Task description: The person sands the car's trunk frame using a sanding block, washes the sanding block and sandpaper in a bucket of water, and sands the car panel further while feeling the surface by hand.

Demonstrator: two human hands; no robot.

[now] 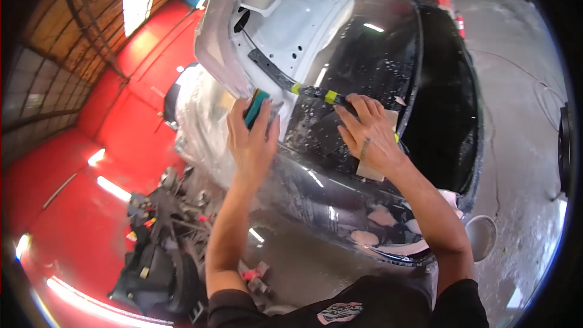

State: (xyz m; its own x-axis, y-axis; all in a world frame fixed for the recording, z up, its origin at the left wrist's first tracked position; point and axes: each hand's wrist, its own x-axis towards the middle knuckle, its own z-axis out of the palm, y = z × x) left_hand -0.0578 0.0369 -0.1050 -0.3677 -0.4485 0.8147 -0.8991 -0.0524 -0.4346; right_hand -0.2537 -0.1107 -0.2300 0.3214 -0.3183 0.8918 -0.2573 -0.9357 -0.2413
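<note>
In the head view, my left hand (250, 143) grips a teal sanding block (257, 109) between thumb and fingers, with a dark and yellowish edge on one side. The block is against the edge of a pale, bare-looking car panel (285, 18) that stands raised. My right hand (373, 136) is open, with its fingers spread over the dark car body. Its fingertips are at the end of a black strip (310, 92) marked with yellow-green tape. Partly under that hand lies a tan sheet (369, 170).
Cloudy plastic sheeting (206, 127) covers the car's left side. Pinkish patches (381, 215) mark its near edge. A bucket (481, 238) stands on the wet-looking floor at right. Lower left, a black bag-like object (155, 270) and jumbled parts (188, 206) lie by a red wall (61, 206).
</note>
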